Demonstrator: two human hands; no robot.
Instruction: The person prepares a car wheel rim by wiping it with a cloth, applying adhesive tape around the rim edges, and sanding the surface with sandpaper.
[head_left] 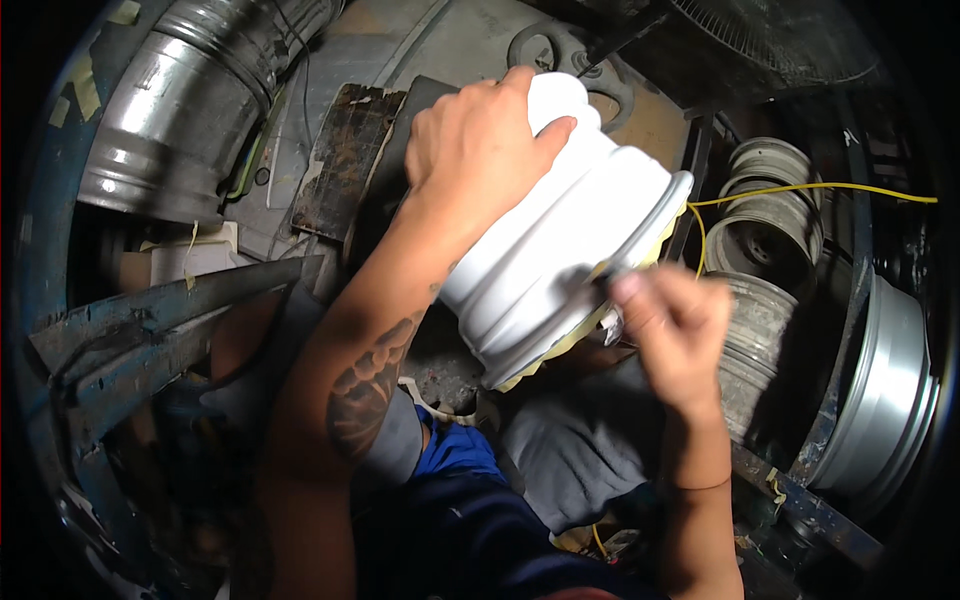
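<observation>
Your left hand (485,140) grips the rim (560,225) at its far end, thumb hooked over; your right hand (675,330) blurs at the lip (683,187), fingers curled, though what they pinch I can't tell. The rim tilts in front of you: visible barrel white, yellow edging (560,346) lining the lip, so that edge looks unfinished. A board (345,160) crowds the left; yellow cord (820,187) and wheels (765,235) line the right, leaving little elbow room.

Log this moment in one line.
left hand: gripping white wheel rim | right hand: blurred at yellow-trimmed edge, grip unclear | nearby: grey rims
</observation>
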